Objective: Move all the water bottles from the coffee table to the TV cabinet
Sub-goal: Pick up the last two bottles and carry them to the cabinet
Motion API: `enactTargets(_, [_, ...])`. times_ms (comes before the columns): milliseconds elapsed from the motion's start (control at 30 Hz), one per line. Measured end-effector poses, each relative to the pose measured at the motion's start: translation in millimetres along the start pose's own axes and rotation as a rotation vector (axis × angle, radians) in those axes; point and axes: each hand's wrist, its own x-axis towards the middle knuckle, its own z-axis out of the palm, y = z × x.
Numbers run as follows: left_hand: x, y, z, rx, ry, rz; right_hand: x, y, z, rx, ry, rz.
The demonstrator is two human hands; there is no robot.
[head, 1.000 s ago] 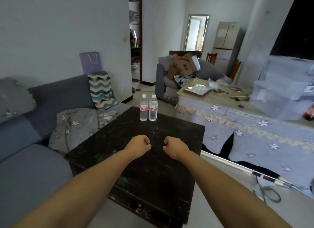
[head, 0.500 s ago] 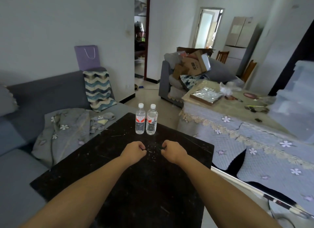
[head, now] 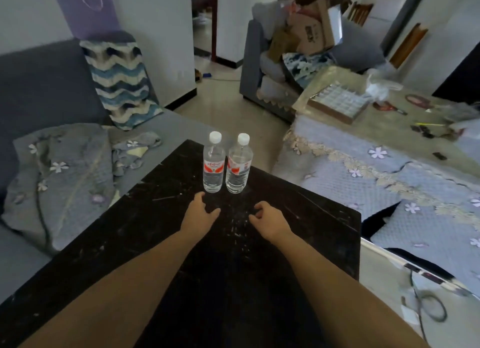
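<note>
I am reaching both hands, left hand and right hand loosely curled and empty, toward the two bottles at mid-frame on the table, needing to grip one each next.

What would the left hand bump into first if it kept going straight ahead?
Most likely the left bottle. The left hand is open above the table, pointing forward, and that bottle stands just past its fingertips with nothing between. Depth is hard to judge, so it might brush the bottle's side.
</note>
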Motion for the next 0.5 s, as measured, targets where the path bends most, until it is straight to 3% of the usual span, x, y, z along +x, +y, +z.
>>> enactTargets(267, [111.9,-7.3,8.7,-0.146,0.023,0.061,112.9,-23.9,31.4,0.39,0.238,0.086])
enactTargets(500, [170.6,-4.4,16.5,-0.304,-0.071,0.206,170.5,-30.2,50.1,0.701,0.329,-0.147])
